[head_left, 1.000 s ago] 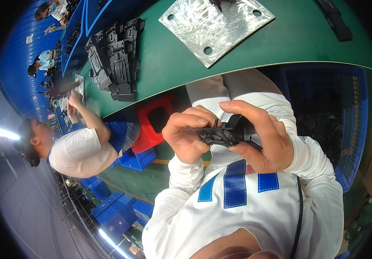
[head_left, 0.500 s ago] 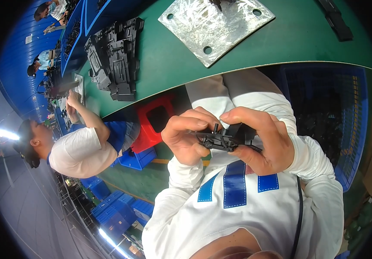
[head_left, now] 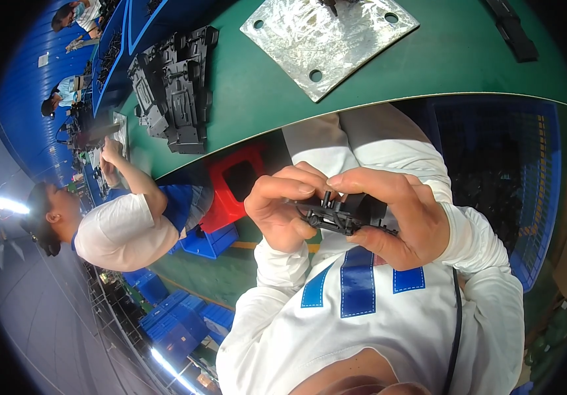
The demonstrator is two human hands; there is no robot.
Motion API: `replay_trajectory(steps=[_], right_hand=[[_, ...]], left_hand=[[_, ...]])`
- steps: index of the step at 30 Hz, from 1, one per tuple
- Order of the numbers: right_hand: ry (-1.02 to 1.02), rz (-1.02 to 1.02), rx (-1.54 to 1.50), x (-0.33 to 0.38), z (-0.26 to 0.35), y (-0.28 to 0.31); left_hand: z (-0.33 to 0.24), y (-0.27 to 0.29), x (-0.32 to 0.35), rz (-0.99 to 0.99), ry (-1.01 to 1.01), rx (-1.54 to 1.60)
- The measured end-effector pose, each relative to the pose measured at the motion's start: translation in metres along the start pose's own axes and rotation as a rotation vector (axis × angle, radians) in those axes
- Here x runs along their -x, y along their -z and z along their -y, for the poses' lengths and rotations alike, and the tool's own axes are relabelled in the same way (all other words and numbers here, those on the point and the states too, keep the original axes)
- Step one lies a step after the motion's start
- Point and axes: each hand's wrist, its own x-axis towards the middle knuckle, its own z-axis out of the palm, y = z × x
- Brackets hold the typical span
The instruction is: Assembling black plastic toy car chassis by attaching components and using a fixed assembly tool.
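A black plastic part (head_left: 339, 216) with a short upright post and small fittings is held between my two hands, in front of my chest and over my lap. My left hand (head_left: 279, 204) pinches its left end between thumb and fingers. On the other side, my right hand (head_left: 407, 214) grips it with the thumb below and the index finger curled over the top. My fingers cover parts of both ends. Whether it is one piece or several joined pieces, I cannot tell.
Ahead is a green table (head_left: 257, 85) with a metal plate (head_left: 326, 46), stacked black plastic parts (head_left: 178, 92) and a long black piece (head_left: 513, 33). A blue crate (head_left: 540, 197) stands at my right. A co-worker (head_left: 119, 224) works at the left, near a red stool (head_left: 231, 217).
The black part has tilted slightly in my fingers, and my right index fingertip has shifted a little to the left. Both hands keep their hold.
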Motion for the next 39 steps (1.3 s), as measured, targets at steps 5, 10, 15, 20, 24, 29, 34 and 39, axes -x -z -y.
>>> replay_trajectory(steps=[5, 10, 15, 20, 24, 29, 34, 39], right_hand=[[0.03, -0.011, -0.041, 0.0, -0.003, -0.001], [0.04, -0.013, -0.111, -0.001, -0.008, 0.0], [0.041, -0.019, -0.158, -0.002, -0.008, 0.001], [-0.015, -0.002, -0.221, -0.003, -0.008, 0.003], [-0.066, -0.011, -0.258, -0.005, -0.005, 0.004], [-0.051, 0.031, -0.267, -0.003, -0.007, 0.008], [-0.079, 0.013, -0.296, -0.002, -0.007, 0.008], [-0.068, 0.05, -0.193, -0.001, -0.008, 0.011]], left_hand=[[0.002, 0.002, 0.001, 0.017, -0.025, 0.001], [0.004, 0.003, -0.001, 0.038, -0.053, 0.002], [0.001, 0.0, 0.0, 0.047, -0.046, -0.025], [0.001, 0.001, -0.001, 0.033, -0.056, -0.074], [-0.001, 0.001, 0.0, -0.005, -0.016, -0.058], [-0.002, -0.001, -0.001, -0.007, -0.034, -0.088], [-0.002, -0.001, -0.002, 0.02, -0.066, -0.121], [-0.003, -0.005, -0.004, 0.009, -0.08, -0.125]])
